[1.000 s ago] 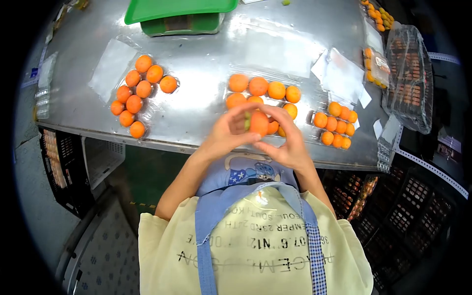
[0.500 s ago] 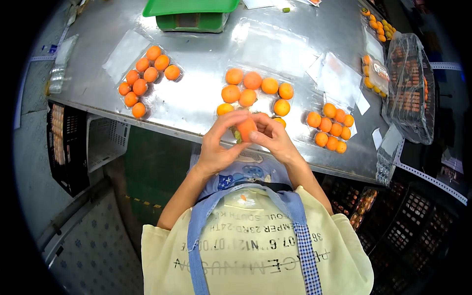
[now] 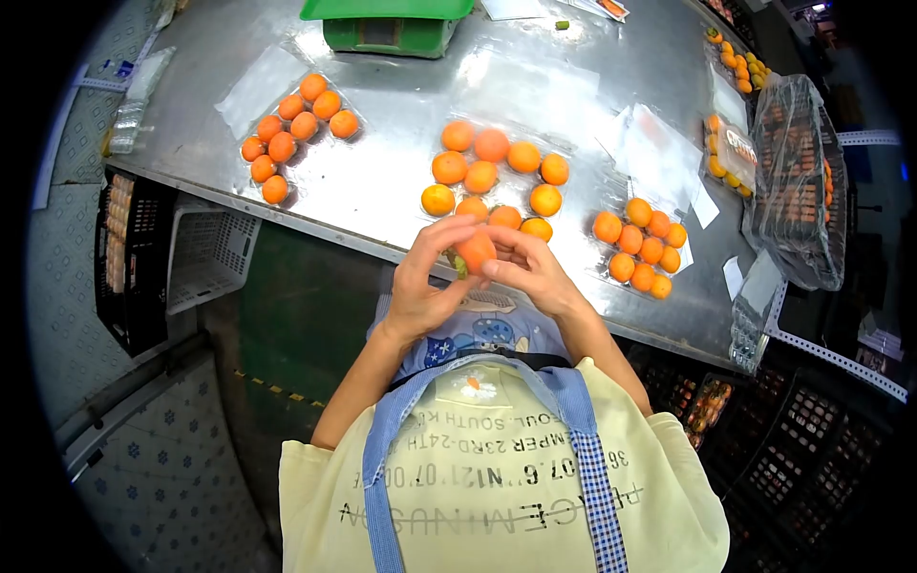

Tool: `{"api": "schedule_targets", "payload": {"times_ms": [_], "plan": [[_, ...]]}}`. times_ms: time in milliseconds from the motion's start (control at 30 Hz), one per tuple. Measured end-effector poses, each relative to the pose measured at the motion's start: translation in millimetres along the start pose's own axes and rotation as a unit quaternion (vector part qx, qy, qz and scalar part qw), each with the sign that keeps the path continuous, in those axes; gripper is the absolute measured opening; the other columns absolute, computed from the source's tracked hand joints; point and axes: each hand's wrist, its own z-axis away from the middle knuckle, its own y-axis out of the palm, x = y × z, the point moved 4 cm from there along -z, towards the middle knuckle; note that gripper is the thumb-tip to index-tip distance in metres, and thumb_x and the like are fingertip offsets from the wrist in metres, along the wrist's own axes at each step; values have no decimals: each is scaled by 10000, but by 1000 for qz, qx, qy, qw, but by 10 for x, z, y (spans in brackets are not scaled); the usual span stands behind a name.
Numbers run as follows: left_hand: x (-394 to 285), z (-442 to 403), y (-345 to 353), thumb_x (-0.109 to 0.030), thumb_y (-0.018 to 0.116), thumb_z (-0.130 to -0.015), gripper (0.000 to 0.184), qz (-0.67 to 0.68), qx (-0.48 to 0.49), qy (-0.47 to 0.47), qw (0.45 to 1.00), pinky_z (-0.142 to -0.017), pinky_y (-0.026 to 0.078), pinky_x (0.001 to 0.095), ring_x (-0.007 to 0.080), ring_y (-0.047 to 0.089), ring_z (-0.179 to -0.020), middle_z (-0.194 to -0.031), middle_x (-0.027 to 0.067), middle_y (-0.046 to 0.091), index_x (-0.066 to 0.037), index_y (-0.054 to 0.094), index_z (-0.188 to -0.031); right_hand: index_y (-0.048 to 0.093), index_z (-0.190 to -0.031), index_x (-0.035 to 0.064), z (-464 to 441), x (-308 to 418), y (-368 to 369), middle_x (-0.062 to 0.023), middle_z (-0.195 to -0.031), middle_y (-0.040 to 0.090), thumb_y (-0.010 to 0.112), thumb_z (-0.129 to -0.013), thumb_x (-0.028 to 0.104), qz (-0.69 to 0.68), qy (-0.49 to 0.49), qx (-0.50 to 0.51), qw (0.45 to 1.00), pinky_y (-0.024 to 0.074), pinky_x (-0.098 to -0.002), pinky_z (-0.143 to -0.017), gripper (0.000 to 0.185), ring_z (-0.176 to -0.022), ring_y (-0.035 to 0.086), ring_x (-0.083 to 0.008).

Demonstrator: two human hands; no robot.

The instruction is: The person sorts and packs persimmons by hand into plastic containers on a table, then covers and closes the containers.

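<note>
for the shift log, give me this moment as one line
left hand: fingers on held fruit; right hand: fingers on held fruit; held fruit: orange, green end showing; table: other fruit in groups

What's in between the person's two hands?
One orange fruit with green at one end, between the left hand and the right hand, as the head view shows.

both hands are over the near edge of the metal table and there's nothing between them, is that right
Not quite: the head view shows an orange fruit held between the left hand and the right hand. They are indeed over the near edge of the metal table.
</note>
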Motion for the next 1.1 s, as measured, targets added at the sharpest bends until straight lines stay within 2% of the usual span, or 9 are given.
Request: {"api": "schedule_targets", "payload": {"times_ms": [133, 233, 333, 367, 500, 700, 900, 967, 1100], "plan": [[23, -37, -98, 72, 709, -702, 658, -12, 63, -18, 998, -1043, 373, 380, 274, 445, -1254, -1351, 166, 418, -31, 431, -1290, 466, -1284, -9, -79, 6, 63, -99, -1168, 557, 686, -821, 148, 22, -44, -30, 998, 490, -280, -819, 537, -1047, 560, -164], [54, -107, -231, 8, 692, -743, 694, 253, 57, -150, 954, -1064, 342, 395, 266, 400, -1288, -1380, 160, 381, -4, 360, -1353, 488, -1254, 16, -180, 153, 165, -109, -1147, 555, 725, -750, 90, 171, -163, -105, 966, 498, -276, -791, 562, -1008, 574, -181], [137, -167, -442, -88, 660, -800, 681, 361, 72, -264, 892, -1068, 330, 411, 251, 381, -1300, -1396, 156, 356, 19, 315, -1378, 508, -1213, 26, -312, 285, 277, -128, -1123, 548, 747, -688, 52, 328, -244, -159, 898, 501, -280, -756, 577, -967, 581, -216], [150, -206, -509, -140, 599, -873, 590, 358, 88, -265, 891, -1035, 378, 408, 240, 421, -1271, -1377, 161, 388, 16, 328, -1374, 512, -1202, 25, -371, 315, 316, -134, -1119, 545, 750, -678, 49, 356, -258, -161, 884, 501, -284, -745, 576, -961, 578, -228], [284, -282, -713, -134, 560, -916, 500, 362, 56, -347, 863, -953, 465, 370, 218, 519, -1174, -1298, 146, 491, 3, 376, -1360, 527, -1179, 33, -588, 354, 493, -132, -1128, 541, 758, -671, 54, 443, -296, -166, 830, 495, -298, -713, 558, -969, 559, -241], [511, -355, -952, -149, 555, -931, 471, 463, 52, -349, 813, -907, 506, 368, 218, 558, -1123, -1263, 140, 522, 11, 395, -1344, 543, -1164, 40, -822, 318, 584, -129, -1119, 544, 773, -671, 71, 312, -235, -170, 905, 495, -319, -719, 545, -974, 548, -272], [708, -460, -1179, -120, 569, -919, 438, 398, 20, -366, 841, -877, 520, 355, 214, 588, -1061, -1217, 132, 543, -4, 417, -1313, 557, -1146, 37, -1142, 324, 702, -126, -1089, 567, 781, -691, 143, 449, -247, -187, 838, 502, -331, -716, 518, -958, 575, -275], [814, -457, -1242, -121, 614, -894, 433, 378, -15, -381, 843, -862, 525, 311, 185, 575, -1071, -1220, 114, 536, -30, 448, -1283, 558, -1138, 32, -1330, 274, 725, -132, -1093, 565, 777, -696, 156, 472, -223, -180, 834, 510, -321, -713, 508, -927, 590, -274], [832, -557, -1458, -236, 544, -943, 414, 272, -70, -389, 878, -754, 560, 319, 200, 625, -957, -1196, 134, 545, -15, 445, -1280, 557, -1140, 16, -1737, 228, 799, -129, -1075, 588, 780, -701, 172, 449, -158, -145, 868, 519, -305, -737, 516, -876, 617, -232]]}}
